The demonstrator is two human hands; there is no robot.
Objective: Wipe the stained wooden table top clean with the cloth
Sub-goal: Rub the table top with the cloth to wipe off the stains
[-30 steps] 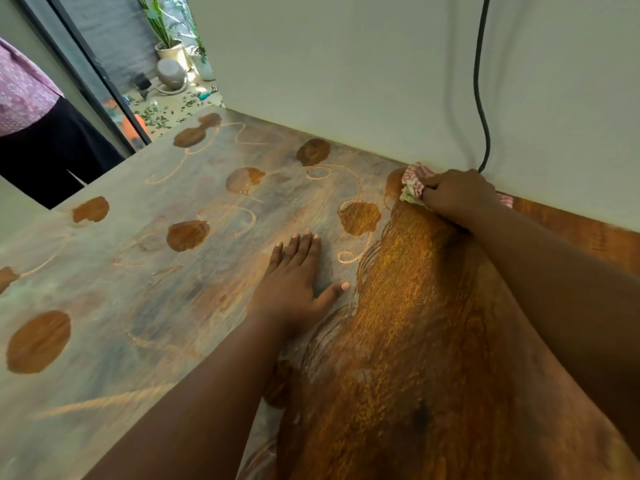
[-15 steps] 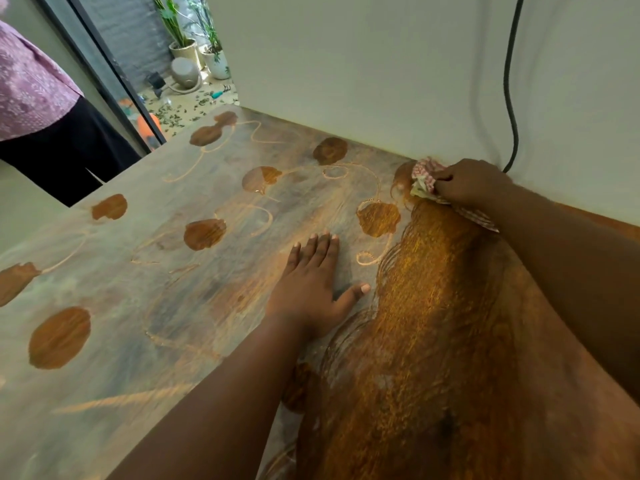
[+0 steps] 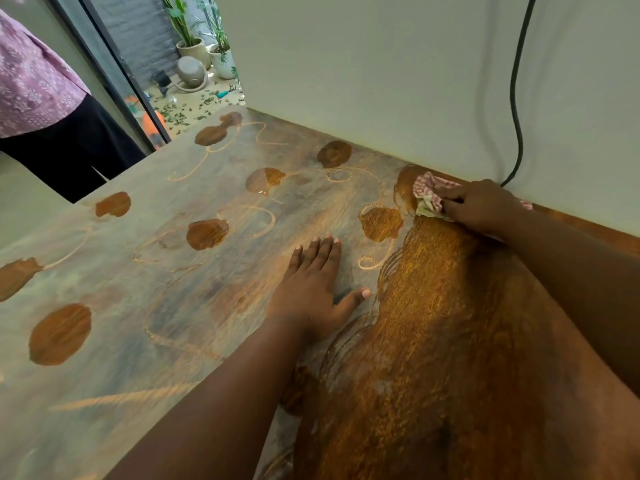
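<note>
The wooden table top [image 3: 145, 341] is covered on its left side with a dull grey film, broken by round brown patches and thin curly lines. Its right side shows bare, shiny brown wood. A red-and-white checked cloth [image 3: 429, 194] lies bunched at the far edge by the wall. My right hand [image 3: 481, 206] grips the cloth and presses it onto the wood. My left hand [image 3: 311, 289] rests flat on the table near the middle, fingers straight, at the border of the grey film.
A pale wall [image 3: 381, 81] runs along the table's far edge, with a black cable [image 3: 516, 98] hanging down it just behind my right hand. A person in a pink top [image 3: 31, 91] stands at the far left. Potted plants [image 3: 194, 43] stand outside past a glass door.
My right hand with the cloth has shifted only slightly along the wall edge. My left hand has stayed flat in the same spot. The camera view has drifted a little.
</note>
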